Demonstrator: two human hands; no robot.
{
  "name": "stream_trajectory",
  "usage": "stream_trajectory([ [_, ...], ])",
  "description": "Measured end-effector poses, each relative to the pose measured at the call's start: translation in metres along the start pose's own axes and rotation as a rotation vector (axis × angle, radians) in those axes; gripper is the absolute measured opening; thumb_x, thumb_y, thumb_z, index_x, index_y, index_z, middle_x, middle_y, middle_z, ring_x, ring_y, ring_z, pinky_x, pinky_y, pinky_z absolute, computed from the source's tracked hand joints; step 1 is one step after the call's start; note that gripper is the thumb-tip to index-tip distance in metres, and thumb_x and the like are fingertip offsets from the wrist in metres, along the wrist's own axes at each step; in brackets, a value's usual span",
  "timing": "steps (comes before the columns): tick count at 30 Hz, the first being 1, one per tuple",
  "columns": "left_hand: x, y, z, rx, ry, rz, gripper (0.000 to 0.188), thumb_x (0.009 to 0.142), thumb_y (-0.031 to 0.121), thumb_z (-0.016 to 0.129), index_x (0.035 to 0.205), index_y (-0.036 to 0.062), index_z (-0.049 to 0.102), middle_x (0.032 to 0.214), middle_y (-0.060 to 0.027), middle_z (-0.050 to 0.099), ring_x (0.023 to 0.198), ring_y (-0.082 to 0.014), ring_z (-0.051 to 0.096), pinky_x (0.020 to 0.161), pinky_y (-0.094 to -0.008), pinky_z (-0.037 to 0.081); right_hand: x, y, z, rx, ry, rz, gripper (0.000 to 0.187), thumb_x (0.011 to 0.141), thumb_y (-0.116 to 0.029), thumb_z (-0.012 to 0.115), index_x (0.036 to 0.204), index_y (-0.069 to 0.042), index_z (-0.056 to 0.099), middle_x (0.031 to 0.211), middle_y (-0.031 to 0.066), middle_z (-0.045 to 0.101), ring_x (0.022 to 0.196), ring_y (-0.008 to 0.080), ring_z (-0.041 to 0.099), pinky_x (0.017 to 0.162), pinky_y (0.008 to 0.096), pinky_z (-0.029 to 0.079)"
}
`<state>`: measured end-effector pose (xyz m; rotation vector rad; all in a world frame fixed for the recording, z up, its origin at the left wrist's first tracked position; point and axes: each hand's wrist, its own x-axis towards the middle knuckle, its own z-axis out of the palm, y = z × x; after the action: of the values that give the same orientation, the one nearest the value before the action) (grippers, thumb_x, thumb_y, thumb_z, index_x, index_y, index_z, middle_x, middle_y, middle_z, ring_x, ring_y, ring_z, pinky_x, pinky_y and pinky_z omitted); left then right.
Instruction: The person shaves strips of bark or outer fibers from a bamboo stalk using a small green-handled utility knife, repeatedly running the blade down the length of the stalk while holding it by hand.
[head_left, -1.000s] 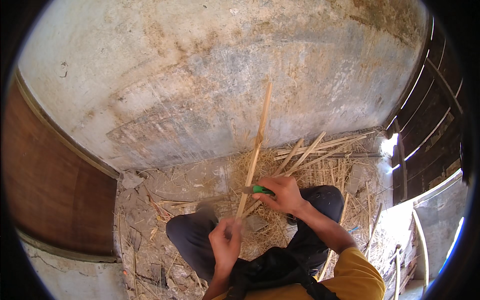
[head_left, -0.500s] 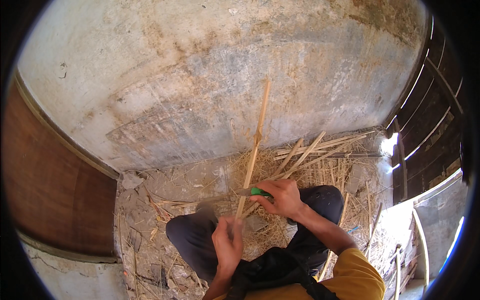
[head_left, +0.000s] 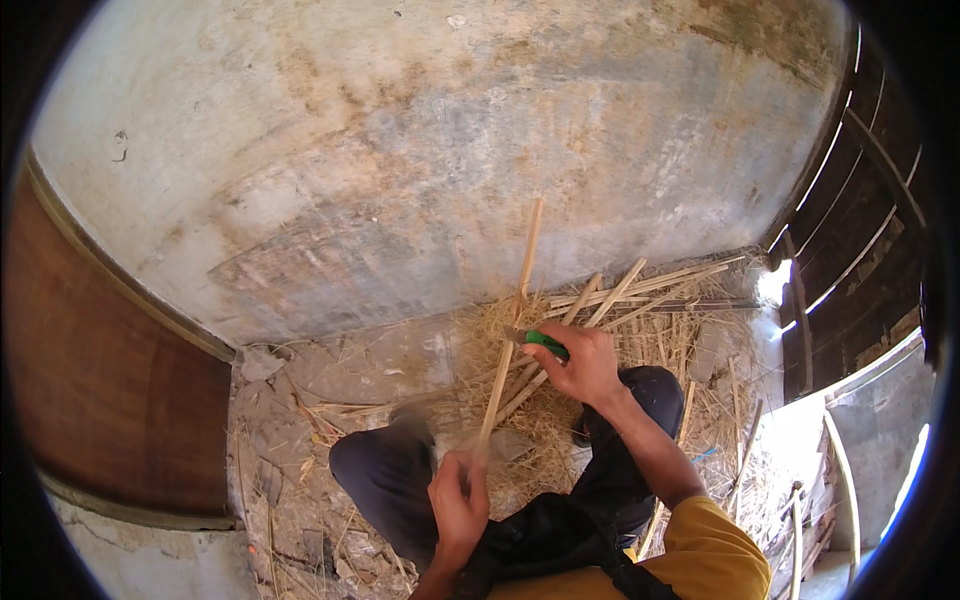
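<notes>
A long, pale bamboo strip slants up and away from my lap, its far end raised in front of the wall. My left hand is closed on the near end of it, between my knees. In my right hand is a green-handled knife, gripped with the fingers wrapped round it. Its blade lies across the strip, roughly midway along. Thin shavings are heaped on the ground just beyond the blade.
Several cut bamboo strips lie on the floor at the foot of a stained wall. Shavings and rubble litter the ground. A brown wooden panel stands at left; dark slatted boards rise at right.
My right hand with the knife has moved away from me along the strip. The strip's far end has come lower. My left hand stays at its near end.
</notes>
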<state>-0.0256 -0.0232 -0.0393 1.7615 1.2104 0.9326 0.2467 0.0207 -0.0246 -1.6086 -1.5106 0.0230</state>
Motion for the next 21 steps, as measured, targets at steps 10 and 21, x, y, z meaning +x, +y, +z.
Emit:
stream_trajectory([
  [10, -0.009, 0.002, -0.009, 0.027, -0.009, -0.029, 0.015, 0.106, 0.009, 0.068, 0.098, -0.0015, 0.062, 0.073, -0.0024, 0.061, 0.064, -0.0057, 0.053, 0.057, -0.0258, 0.041, 0.002, -0.002, -0.001, 0.019, 0.020, -0.014, 0.024, 0.097, -0.036, 0.080, 0.104, -0.014, 0.080, 0.071, 0.0089, 0.070, 0.064, 0.0313, 0.072, 0.056, 0.0427, 0.054],
  [21, -0.003, -0.012, -0.014, -0.285, -0.134, -0.172, 0.013, 0.110, 0.011, 0.064, 0.102, 0.0015, 0.061, 0.075, 0.0003, 0.061, 0.059, -0.0044, 0.055, 0.052, -0.0231, 0.041, 0.004, 0.009, -0.003, 0.323, -0.187, 0.123, 0.032, 0.105, -0.035, 0.071, 0.108, -0.004, 0.076, 0.074, 0.0126, 0.067, 0.067, 0.0264, 0.068, 0.064, 0.0396, 0.051],
])
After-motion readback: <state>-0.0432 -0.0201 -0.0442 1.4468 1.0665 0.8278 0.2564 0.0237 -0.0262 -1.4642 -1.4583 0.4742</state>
